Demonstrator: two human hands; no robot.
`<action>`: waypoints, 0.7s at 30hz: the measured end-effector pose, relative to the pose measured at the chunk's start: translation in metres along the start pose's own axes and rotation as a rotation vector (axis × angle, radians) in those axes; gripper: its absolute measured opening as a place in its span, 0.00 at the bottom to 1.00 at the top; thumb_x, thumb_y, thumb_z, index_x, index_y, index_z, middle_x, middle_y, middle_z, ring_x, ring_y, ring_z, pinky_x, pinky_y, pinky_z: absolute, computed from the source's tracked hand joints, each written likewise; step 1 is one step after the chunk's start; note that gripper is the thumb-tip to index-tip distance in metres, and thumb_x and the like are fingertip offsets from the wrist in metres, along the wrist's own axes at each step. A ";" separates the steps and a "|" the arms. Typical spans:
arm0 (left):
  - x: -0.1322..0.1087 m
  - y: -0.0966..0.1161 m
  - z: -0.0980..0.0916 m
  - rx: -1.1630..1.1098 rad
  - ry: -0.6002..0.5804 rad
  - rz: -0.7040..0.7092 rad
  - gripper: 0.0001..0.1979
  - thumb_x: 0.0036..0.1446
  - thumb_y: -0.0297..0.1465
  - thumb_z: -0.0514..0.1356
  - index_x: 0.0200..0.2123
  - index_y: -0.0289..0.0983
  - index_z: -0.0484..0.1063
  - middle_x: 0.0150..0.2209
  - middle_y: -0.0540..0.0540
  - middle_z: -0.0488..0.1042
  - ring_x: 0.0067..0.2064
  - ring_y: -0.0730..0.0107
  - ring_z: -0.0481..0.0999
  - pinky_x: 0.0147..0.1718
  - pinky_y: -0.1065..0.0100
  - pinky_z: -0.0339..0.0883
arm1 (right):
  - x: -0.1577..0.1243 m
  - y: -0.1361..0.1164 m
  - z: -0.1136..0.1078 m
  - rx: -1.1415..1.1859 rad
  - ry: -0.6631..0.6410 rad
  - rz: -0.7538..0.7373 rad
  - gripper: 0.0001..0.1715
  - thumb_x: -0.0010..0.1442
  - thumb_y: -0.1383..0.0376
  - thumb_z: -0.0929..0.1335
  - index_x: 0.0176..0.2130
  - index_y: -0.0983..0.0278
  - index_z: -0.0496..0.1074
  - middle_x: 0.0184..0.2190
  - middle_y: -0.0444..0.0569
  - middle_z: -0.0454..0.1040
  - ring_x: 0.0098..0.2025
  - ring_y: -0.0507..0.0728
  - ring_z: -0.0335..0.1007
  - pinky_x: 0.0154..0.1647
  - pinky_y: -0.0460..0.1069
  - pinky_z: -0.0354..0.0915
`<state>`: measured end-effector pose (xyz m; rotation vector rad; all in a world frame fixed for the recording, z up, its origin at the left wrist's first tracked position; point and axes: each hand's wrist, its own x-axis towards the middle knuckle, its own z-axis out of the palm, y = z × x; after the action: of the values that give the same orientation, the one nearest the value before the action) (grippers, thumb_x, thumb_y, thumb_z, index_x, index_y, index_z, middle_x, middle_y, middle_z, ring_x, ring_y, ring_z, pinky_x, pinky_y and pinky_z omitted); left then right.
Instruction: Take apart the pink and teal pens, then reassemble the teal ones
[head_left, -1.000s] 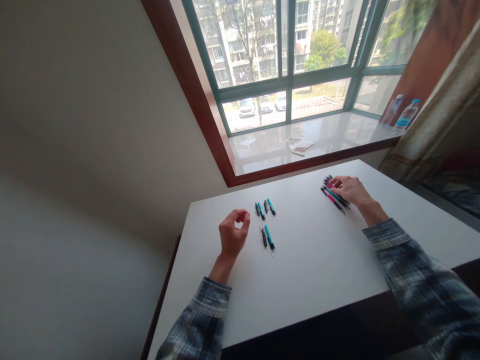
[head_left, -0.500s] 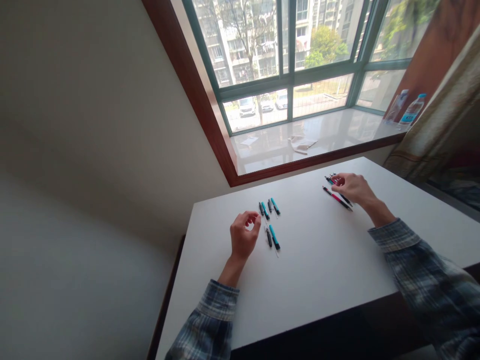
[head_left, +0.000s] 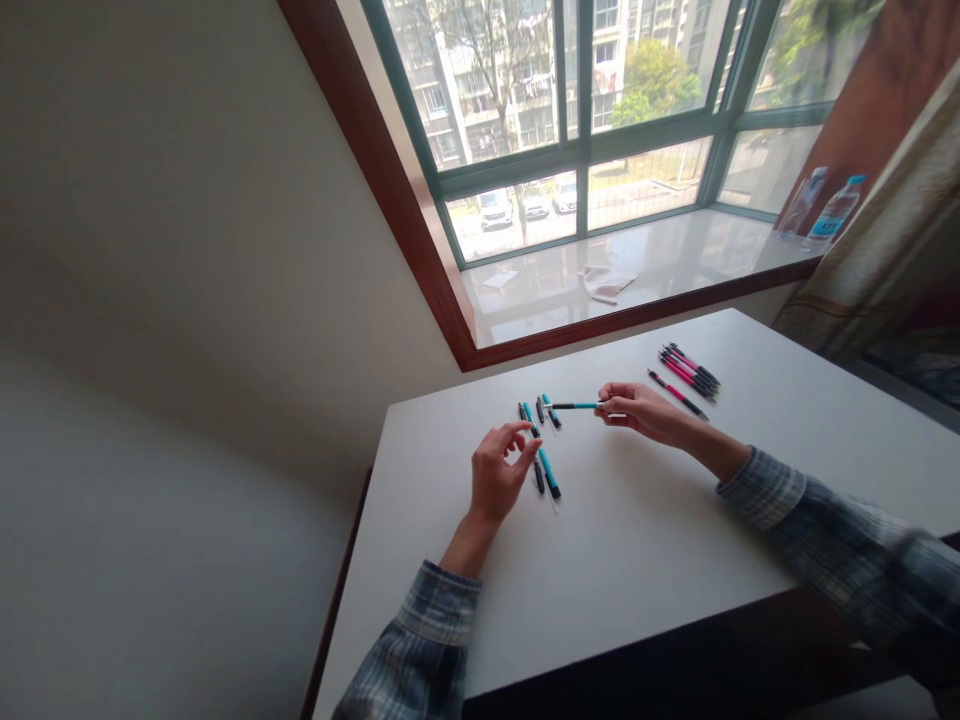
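Plain white wall [head_left: 150, 250] fills frame left. Green-framed bay window [head_left: 585, 110] upper right admits daylight over a glossy white sill [head_left: 690, 255]. White table [head_left: 637, 540] lower centre; curtain [head_left: 892, 220] at right edge.

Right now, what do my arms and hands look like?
Both arms wear long plaid shirt sleeves in blue, grey and white, ending in cuffs at the wrists: left sleeve, right sleeve. The left grip and right grip are bare hands, with no gloves, rings or watch visible.
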<state>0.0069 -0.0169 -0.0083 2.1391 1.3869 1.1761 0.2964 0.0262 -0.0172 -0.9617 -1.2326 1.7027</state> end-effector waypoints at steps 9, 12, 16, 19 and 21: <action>0.000 -0.002 -0.002 -0.005 -0.053 0.017 0.14 0.66 0.44 0.62 0.46 0.42 0.79 0.33 0.47 0.77 0.34 0.65 0.73 0.37 0.65 0.68 | -0.001 0.007 0.014 -0.014 -0.091 0.051 0.17 0.54 0.58 0.78 0.37 0.64 0.74 0.31 0.45 0.71 0.33 0.52 0.66 0.33 0.47 0.59; 0.000 -0.002 -0.003 0.004 -0.067 0.036 0.13 0.66 0.43 0.61 0.41 0.41 0.80 0.33 0.46 0.78 0.34 0.64 0.73 0.37 0.64 0.68 | -0.001 0.006 0.012 0.003 -0.085 0.060 0.18 0.55 0.56 0.78 0.38 0.64 0.74 0.32 0.47 0.73 0.34 0.53 0.68 0.34 0.48 0.61; 0.001 -0.002 -0.003 0.008 -0.083 0.045 0.11 0.66 0.41 0.62 0.41 0.41 0.80 0.33 0.46 0.78 0.34 0.64 0.73 0.36 0.65 0.67 | 0.001 0.009 0.011 0.047 -0.105 0.096 0.20 0.55 0.55 0.78 0.39 0.65 0.75 0.34 0.49 0.75 0.37 0.54 0.70 0.36 0.47 0.62; 0.002 -0.003 -0.002 0.010 -0.085 0.041 0.11 0.66 0.40 0.62 0.41 0.41 0.80 0.33 0.47 0.78 0.35 0.64 0.73 0.35 0.65 0.67 | 0.002 0.012 0.011 0.054 -0.135 0.105 0.21 0.55 0.54 0.79 0.38 0.66 0.75 0.34 0.49 0.76 0.36 0.53 0.69 0.36 0.47 0.62; 0.002 -0.003 -0.001 0.009 -0.079 0.031 0.11 0.67 0.40 0.61 0.41 0.41 0.79 0.34 0.46 0.78 0.35 0.65 0.74 0.36 0.65 0.67 | 0.002 0.012 0.011 0.028 -0.147 0.105 0.22 0.56 0.52 0.78 0.38 0.67 0.75 0.34 0.50 0.76 0.34 0.52 0.68 0.35 0.47 0.62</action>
<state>0.0041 -0.0140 -0.0090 2.1959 1.3319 1.0863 0.2831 0.0218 -0.0265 -0.9122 -1.2680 1.8968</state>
